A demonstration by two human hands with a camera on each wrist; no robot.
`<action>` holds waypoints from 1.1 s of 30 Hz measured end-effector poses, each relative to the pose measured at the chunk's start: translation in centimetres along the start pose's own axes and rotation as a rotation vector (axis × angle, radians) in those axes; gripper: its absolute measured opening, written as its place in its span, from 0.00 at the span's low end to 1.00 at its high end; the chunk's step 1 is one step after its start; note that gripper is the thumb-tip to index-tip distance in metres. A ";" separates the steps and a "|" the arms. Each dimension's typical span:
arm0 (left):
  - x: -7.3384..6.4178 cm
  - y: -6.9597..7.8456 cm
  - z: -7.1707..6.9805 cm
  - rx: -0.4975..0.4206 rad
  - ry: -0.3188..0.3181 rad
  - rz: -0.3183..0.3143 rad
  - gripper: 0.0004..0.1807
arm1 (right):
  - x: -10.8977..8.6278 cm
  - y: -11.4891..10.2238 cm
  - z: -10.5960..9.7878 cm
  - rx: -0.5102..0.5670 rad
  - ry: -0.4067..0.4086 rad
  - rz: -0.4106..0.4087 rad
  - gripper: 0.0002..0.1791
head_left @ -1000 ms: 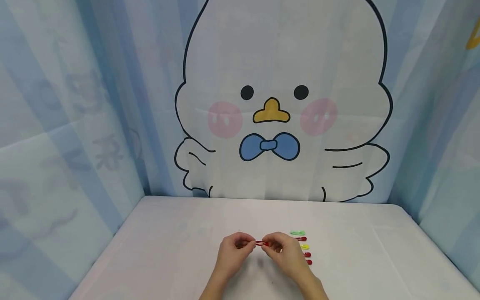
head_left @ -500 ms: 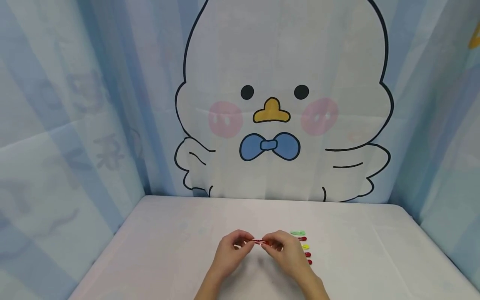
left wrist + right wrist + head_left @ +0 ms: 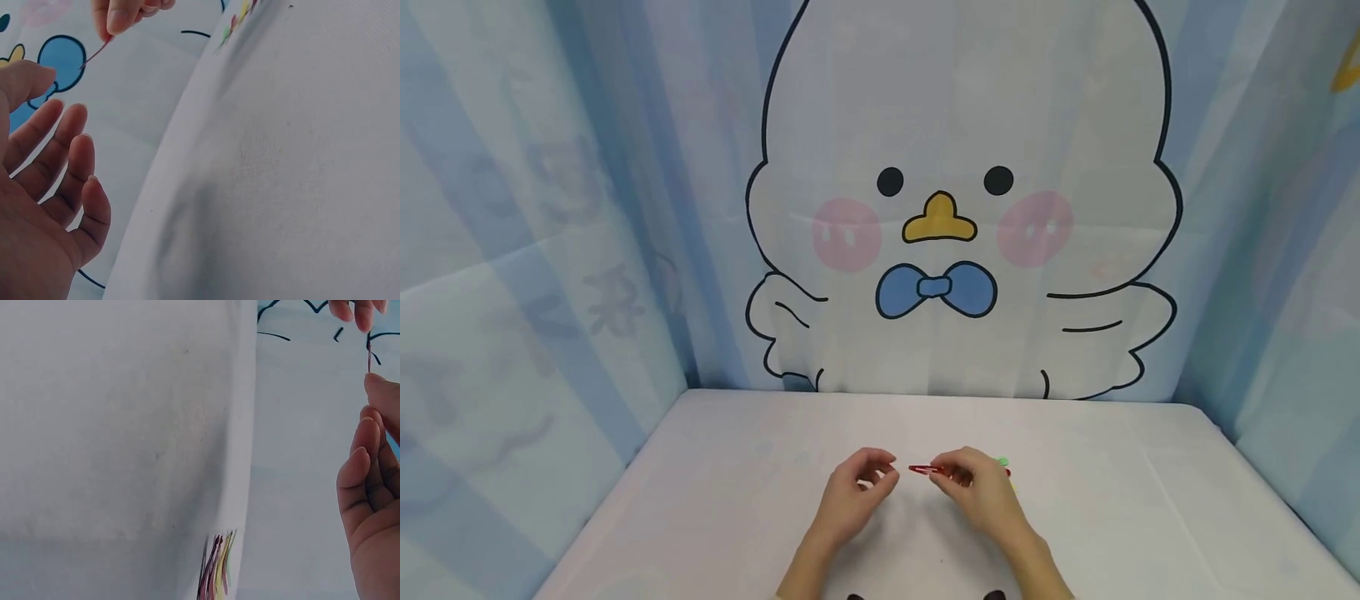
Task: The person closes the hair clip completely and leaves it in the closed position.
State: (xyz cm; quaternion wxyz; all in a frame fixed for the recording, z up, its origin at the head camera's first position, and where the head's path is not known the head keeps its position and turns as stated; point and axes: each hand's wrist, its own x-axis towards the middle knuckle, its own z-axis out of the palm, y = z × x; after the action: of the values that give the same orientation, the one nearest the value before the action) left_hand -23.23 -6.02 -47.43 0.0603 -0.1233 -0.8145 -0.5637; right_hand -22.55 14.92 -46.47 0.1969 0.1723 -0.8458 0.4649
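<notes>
A red snap hair clip (image 3: 922,469) is pinched between the thumb and fingertips of my right hand (image 3: 983,492), above the table. It points left, toward my left hand (image 3: 852,493). That hand holds nothing; its fingers are loosely bent, with a small gap between their tips and the clip. In the left wrist view, the relaxed left hand (image 3: 53,181) shows in full, and the red clip (image 3: 97,52) is seen edge-on. The right wrist view shows the right hand (image 3: 375,469) gripping the clip (image 3: 369,356) by one end.
More hair clips lie in a row on the white table (image 3: 737,500), mostly hidden behind the right hand; a green clip (image 3: 1003,461) peeks out. The right wrist view shows several clips (image 3: 215,569) in the row. A printed curtain (image 3: 955,100) stands behind the table.
My left hand has let go of the red clip and drawn slightly left. Both hands have risen a little, and the right hand keeps the clip while covering more of the row.
</notes>
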 end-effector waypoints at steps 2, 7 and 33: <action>0.0 -0.1 -0.3 0.012 0.008 -0.005 0.10 | 0.1 0.2 0.0 -0.003 0.003 -0.004 0.12; 0.1 -0.3 -0.9 0.039 0.021 0.005 0.12 | 0.6 0.7 0.1 -0.016 0.001 0.005 0.12; -0.8 -1.2 -3.7 0.192 0.026 0.148 0.19 | 4.2 3.9 -1.1 -0.174 -0.145 0.276 0.05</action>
State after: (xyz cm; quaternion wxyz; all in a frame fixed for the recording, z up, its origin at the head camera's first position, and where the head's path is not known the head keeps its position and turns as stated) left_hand -22.97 -9.99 -47.33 0.1238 -0.1691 -0.8527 -0.4785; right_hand -27.82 17.39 -46.71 0.0839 0.0701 -0.9104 0.3989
